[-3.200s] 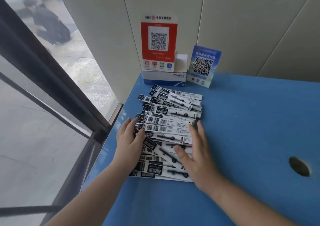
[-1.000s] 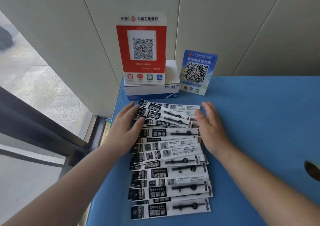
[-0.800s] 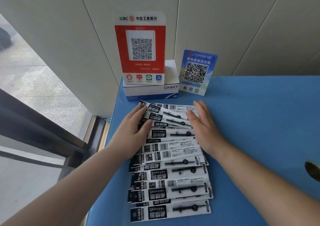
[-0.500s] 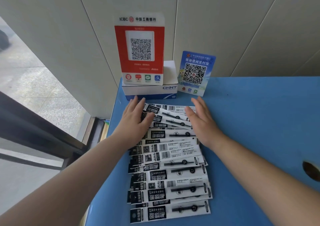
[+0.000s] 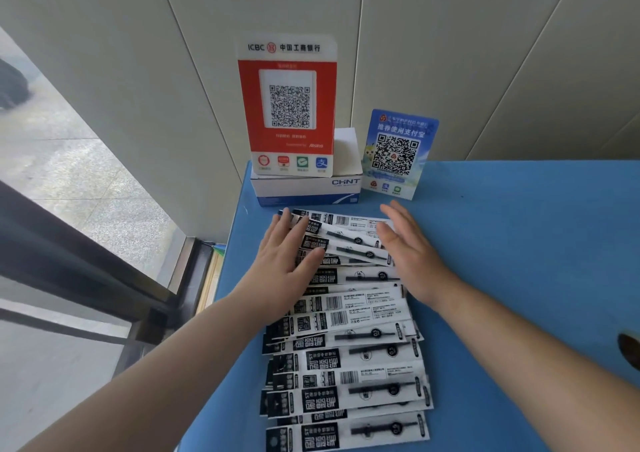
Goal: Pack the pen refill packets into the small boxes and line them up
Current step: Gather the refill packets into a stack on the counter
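Packets of pen refills (image 5: pixel 346 341) lie fanned in an overlapping column on the blue table (image 5: pixel 519 244), running from between the two hands back toward the person. Each packet's long axis runs crosswise, left to right, so the short ends face the palms. The left hand (image 5: pixel 287 261) rests flat with fingers spread, on the left ends of the farthest few packets. The right hand (image 5: pixel 412 257) stands nearly on edge, fingers straight and together, against the right ends of those same packets. Neither has closed on anything: both are fully open, bracketing the far end of the pile. That far end sits directly between them, about equally near to each. The rest of the column trails below the wrists, between the forearms.

Judging from this, the step in hand is squaring the loose packets into a stack, and pressing inward along their long axis would align the ends.

Just beyond the fingertips stands a white and blue box (image 5: pixel 304 187), carrying a red QR sign (image 5: pixel 287 105). A smaller blue QR sign (image 5: pixel 396 154) stands beyond the right hand. No small packing boxes are in view.
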Tool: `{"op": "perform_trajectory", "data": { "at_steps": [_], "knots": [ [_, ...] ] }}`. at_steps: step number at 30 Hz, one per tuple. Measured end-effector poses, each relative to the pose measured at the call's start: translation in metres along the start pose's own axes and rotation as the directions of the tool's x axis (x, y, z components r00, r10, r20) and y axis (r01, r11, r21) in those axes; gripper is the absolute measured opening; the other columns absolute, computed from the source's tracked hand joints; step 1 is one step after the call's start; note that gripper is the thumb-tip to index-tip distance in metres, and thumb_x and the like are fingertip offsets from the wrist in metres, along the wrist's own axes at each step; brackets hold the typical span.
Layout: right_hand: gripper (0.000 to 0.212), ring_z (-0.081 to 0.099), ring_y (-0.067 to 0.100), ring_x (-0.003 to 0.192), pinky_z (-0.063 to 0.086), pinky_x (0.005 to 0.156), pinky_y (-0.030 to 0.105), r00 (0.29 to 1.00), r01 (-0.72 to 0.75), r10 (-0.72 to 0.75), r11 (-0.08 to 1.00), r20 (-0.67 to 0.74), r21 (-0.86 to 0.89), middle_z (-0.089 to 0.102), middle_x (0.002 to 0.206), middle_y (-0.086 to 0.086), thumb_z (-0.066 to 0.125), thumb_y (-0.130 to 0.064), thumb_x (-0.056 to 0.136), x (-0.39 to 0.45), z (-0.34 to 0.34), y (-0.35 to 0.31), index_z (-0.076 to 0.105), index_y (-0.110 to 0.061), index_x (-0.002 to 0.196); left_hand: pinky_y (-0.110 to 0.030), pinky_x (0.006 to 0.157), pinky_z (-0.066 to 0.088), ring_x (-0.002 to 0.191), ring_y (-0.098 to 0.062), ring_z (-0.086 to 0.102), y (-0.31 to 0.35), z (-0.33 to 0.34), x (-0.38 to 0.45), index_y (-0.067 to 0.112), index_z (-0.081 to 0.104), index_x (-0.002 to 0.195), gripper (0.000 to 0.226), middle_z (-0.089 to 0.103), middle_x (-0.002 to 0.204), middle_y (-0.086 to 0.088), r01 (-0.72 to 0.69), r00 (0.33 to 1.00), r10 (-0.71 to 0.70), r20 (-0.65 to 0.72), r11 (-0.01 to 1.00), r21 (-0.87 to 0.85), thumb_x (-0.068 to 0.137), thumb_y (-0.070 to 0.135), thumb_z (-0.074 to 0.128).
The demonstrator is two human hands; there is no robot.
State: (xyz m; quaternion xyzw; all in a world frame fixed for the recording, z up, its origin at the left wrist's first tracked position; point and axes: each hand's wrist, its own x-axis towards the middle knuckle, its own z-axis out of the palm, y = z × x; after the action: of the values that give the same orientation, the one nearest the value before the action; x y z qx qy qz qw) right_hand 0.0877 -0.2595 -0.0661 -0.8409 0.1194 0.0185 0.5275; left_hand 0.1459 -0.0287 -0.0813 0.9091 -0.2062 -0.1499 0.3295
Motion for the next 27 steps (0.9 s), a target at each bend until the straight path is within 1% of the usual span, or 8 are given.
{"op": "perform_trajectory", "data": {
  "at_steps": [5, 9, 13, 16, 19, 22, 24, 27],
  "knots": [
    [0.059, 0.000, 0.010, 0.155, 0.001, 0.123, 0.031, 0.999, 0.050, -0.042, 0.948, 0.034, -0.314, 0.007, 0.170, -0.003, 0.037, -0.047, 0.106, 0.013, -0.005, 0.008, 0.027, -0.024, 0.158, -0.042, 0.124, 0.006, 0.155, -0.014, 0.002, 0.005, -0.015, 0.022, 0.033, 0.026, 0.159, 0.069, 0.012, 0.170, 0.004, -0.033, 0.994, 0.068, -0.087, 0.933, 0.357, 0.097, 0.063, 0.033],
    [0.060, 0.002, 0.015, 0.156, -0.003, 0.123, 0.032, 0.971, 0.192, -0.076, 0.814, 0.227, -0.549, 0.013, 0.170, 0.000, 0.031, -0.050, 0.106, 0.027, -0.002, 0.002, 0.026, -0.022, 0.159, -0.043, 0.123, 0.007, 0.155, -0.019, 0.008, 0.014, -0.017, 0.038, 0.038, 0.024, 0.159, 0.065, 0.017, 0.169, 0.004, -0.127, 0.991, 0.095, 0.095, 0.890, 0.438, 0.100, 0.064, 0.029],
    [0.052, 0.012, 0.010, 0.154, 0.003, 0.122, 0.025, 0.937, 0.269, -0.114, 0.837, 0.329, -0.476, 0.026, 0.166, -0.003, 0.037, -0.043, 0.107, 0.028, -0.006, 0.001, 0.038, -0.022, 0.155, -0.046, 0.117, 0.014, 0.146, -0.021, 0.021, 0.015, -0.016, 0.033, 0.043, 0.034, 0.154, 0.077, 0.033, 0.159, 0.005, -0.148, 0.989, 0.115, 0.095, 0.841, 0.520, 0.088, 0.076, 0.011],
    [0.048, 0.028, 0.008, 0.147, 0.017, 0.116, 0.022, 0.956, 0.229, -0.147, 0.915, 0.254, -0.332, 0.042, 0.158, -0.004, 0.042, -0.042, 0.106, 0.023, -0.010, 0.001, 0.045, -0.023, 0.151, -0.042, 0.113, 0.013, 0.140, -0.019, 0.028, 0.016, -0.019, 0.027, 0.043, 0.041, 0.150, 0.080, 0.043, 0.147, 0.008, -0.149, 0.988, 0.143, 0.050, 0.847, 0.511, 0.086, 0.077, 0.008],
    [0.048, 0.032, 0.009, 0.144, 0.019, 0.116, 0.024, 0.951, 0.265, -0.170, 0.877, 0.257, -0.401, 0.044, 0.156, -0.004, 0.042, -0.043, 0.106, 0.015, -0.009, -0.004, 0.045, -0.023, 0.150, -0.041, 0.115, 0.014, 0.140, -0.018, 0.030, 0.022, -0.016, 0.024, 0.041, 0.039, 0.152, 0.081, 0.043, 0.145, 0.008, -0.177, 0.984, 0.146, 0.100, 0.834, 0.522, 0.086, 0.076, 0.008],
    [0.056, 0.027, 0.013, 0.148, 0.009, 0.125, 0.035, 0.958, 0.284, -0.216, 0.795, 0.188, -0.536, 0.036, 0.161, -0.003, 0.037, -0.049, 0.105, -0.002, -0.008, -0.009, 0.040, -0.021, 0.152, -0.041, 0.113, 0.018, 0.135, -0.020, 0.035, 0.024, -0.015, 0.024, 0.039, 0.044, 0.149, 0.075, 0.046, 0.136, 0.006, -0.166, 0.986, 0.145, 0.082, 0.842, 0.513, 0.090, 0.073, 0.014],
    [0.068, 0.021, 0.014, 0.151, 0.005, 0.126, 0.034, 0.955, 0.296, -0.263, 0.790, 0.140, -0.537, 0.029, 0.164, -0.001, 0.032, -0.061, 0.100, -0.027, -0.011, -0.012, 0.036, -0.019, 0.154, -0.042, 0.116, 0.017, 0.141, -0.022, 0.031, 0.023, -0.016, 0.028, 0.036, 0.043, 0.150, 0.067, 0.044, 0.146, 0.003, -0.159, 0.987, 0.146, 0.066, 0.849, 0.504, 0.097, 0.068, 0.020],
    [0.091, -0.003, 0.012, 0.156, -0.008, 0.125, 0.033, 0.896, 0.443, -0.347, 0.659, 0.278, -0.607, 0.009, 0.170, -0.001, 0.027, -0.083, 0.090, -0.082, -0.006, -0.012, 0.020, -0.024, 0.159, -0.045, 0.121, 0.017, 0.149, -0.022, 0.024, 0.021, -0.013, 0.032, 0.034, 0.037, 0.155, 0.057, 0.035, 0.161, 0.003, -0.220, 0.974, 0.165, 0.156, 0.853, 0.473, 0.104, 0.056, 0.028]
  ]
}}
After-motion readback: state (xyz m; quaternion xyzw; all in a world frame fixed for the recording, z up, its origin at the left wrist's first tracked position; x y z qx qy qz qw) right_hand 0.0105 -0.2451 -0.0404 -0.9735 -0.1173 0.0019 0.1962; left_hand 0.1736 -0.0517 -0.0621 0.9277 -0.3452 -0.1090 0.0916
